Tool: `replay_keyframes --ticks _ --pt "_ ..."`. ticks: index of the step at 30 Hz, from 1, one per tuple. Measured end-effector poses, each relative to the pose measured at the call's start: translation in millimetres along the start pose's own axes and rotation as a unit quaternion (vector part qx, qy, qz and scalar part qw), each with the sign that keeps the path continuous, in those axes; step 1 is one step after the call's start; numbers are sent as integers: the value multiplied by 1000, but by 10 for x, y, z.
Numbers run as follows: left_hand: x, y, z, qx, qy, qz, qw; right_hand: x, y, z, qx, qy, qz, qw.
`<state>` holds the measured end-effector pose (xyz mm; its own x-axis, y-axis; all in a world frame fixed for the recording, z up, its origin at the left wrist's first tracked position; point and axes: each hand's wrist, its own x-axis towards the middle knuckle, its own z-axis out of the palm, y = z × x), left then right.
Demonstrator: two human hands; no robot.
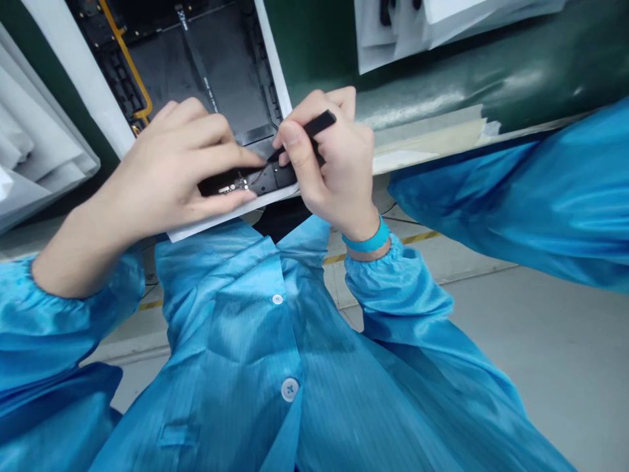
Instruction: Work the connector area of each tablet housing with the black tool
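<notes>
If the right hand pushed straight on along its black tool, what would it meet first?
Likely the black part at the near edge of the open device, close beside the index fingertip of the left hand. Depth is unclear; the tool may already touch.

Green-topped workbench [314, 52], light glare [417, 105] near its front edge, right side; below that edge, grey floor [555, 347] with yellow floor line [417, 238].
</notes>
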<state>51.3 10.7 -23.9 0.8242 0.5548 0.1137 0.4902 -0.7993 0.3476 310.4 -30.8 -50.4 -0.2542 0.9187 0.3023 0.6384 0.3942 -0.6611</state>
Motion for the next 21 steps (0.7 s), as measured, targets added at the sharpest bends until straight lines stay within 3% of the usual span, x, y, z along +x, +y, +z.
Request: replay_keyframes --ticks 4,7,10,14,21 --pt "314 109 -221 -30 -108 -142 983 -28 23 104 96 100 47 989" --pt "581 137 -304 -35 -172 -159 972 -28 6 132 165 137 75 974" --pt "760 146 -314 -43 -205 -155 965 1 -27 103 222 154 68 961" --pt "861 227 -363 -3 -256 -220 941 44 -33 84 285 166 55 943" --pt "877 366 -459 37 -262 -290 920 69 26 117 307 165 15 937"
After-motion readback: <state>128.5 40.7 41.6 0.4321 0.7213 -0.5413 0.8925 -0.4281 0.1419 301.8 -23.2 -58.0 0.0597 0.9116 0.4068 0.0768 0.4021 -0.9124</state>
